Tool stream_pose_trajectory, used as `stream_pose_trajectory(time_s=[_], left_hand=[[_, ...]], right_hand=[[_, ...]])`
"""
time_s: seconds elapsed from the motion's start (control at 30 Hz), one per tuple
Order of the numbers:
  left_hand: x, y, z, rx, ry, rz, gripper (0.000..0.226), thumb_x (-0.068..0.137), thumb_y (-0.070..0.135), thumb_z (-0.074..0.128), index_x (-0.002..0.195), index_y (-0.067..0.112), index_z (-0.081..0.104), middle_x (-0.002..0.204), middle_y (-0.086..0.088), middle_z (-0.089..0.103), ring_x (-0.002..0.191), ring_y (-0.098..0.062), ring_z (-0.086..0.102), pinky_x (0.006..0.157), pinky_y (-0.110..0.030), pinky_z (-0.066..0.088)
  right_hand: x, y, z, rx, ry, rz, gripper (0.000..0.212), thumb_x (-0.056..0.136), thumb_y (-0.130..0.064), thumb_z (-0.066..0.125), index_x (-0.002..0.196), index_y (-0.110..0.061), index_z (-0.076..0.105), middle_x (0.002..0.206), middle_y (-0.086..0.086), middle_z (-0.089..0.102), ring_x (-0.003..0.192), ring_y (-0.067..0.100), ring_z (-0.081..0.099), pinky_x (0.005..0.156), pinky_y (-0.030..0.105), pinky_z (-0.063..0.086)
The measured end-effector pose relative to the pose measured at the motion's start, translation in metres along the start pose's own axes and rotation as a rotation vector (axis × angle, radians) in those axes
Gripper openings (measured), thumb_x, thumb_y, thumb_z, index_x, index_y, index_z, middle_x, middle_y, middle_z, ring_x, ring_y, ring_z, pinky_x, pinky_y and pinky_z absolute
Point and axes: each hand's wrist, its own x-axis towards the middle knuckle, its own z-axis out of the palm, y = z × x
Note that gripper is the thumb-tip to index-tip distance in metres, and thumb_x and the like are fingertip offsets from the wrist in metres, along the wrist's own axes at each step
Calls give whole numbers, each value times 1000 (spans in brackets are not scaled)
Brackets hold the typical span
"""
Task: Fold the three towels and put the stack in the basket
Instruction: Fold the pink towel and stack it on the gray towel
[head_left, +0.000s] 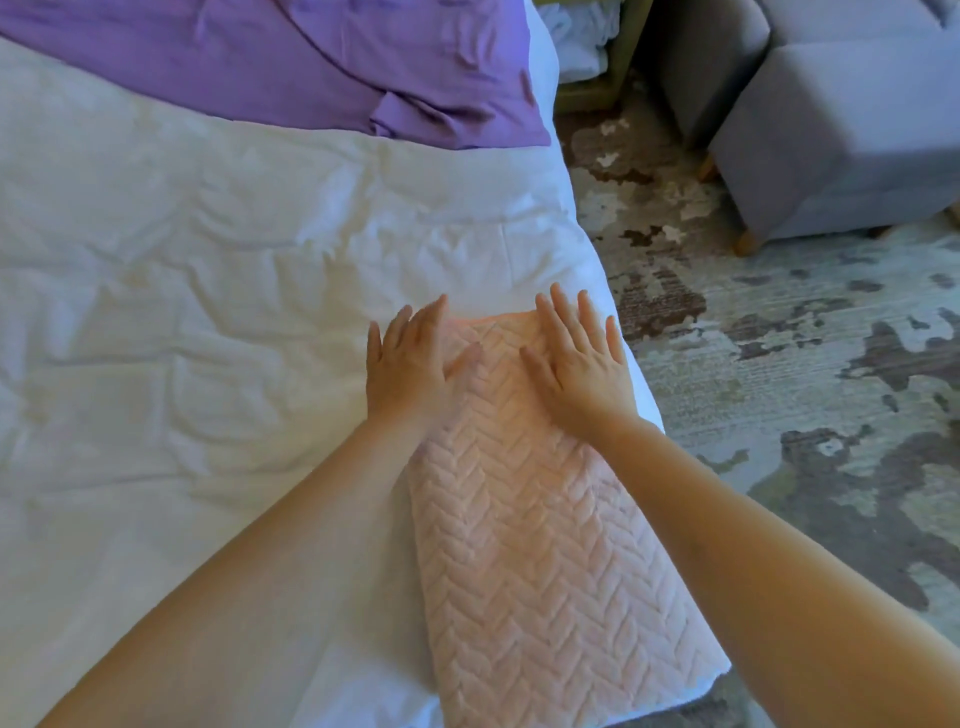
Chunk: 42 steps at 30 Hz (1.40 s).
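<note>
A folded pale-pink herringbone-textured towel (530, 525) is pressed onto the white wrinkled bedcover (182, 338) by the left hand (410, 364) and right hand (582, 364), fingers straight, hands slightly apart.

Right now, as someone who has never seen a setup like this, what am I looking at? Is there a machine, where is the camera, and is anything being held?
There is no machine here, only a person's two bare arms. The single picture comes from a camera worn on the person's head, looking forward and down. A pink towel with a zigzag texture, folded into a long strip, lies on a white bed cover. The left hand and right hand lie flat at the towel's far end with straight fingers, so they press it and grip nothing. Farther back lies a purple cloth. To the right, a grey footstool stands on a patterned rug.
</note>
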Motion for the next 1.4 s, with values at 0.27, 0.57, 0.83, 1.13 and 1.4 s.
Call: stream_pose_trajectory(time_s=[0.27,0.57,0.83,1.13,1.4], left_hand=[[22,-35,41,-97,-12,-63,41,93,50,46,95,14,65,96,-9,67,93,-34,55,76,-38,40],[9,-6,5,-145,222,118,28,88,21,60,112,9,66,127,-10,59,117,-32,54,101,-42,38],[-73,19,20,69,-139,122,67,98,52,25,152,17,10,161,-2,6,149,-19,-3,118,-37,-7],[-72,11,33,110,-69,145,68,94,52,23,150,13,24,159,-5,18,148,-21,9,119,-38,2],[-180,38,4,56,-196,111,83,85,70,8,153,23,10,161,3,-4,148,-17,-8,118,-36,-7]], right_hand=[[12,19,44,-89,-65,47,60,94,-61,5,150,-39,5,158,-19,0,145,5,-12,119,37,-7],[7,9,17,5,-34,65,57,97,-55,11,150,-36,8,159,-17,0,145,6,-12,119,36,-7],[-57,15,10,16,-95,64,60,95,-57,7,150,-36,-6,156,-19,-13,142,2,-21,117,32,-10],[-60,26,30,57,-67,28,62,95,-58,11,151,-34,2,159,-15,-4,145,8,-11,118,34,-4],[-161,32,5,123,-134,38,62,94,-59,15,151,-36,3,157,-18,-7,143,3,-13,118,33,-6]])
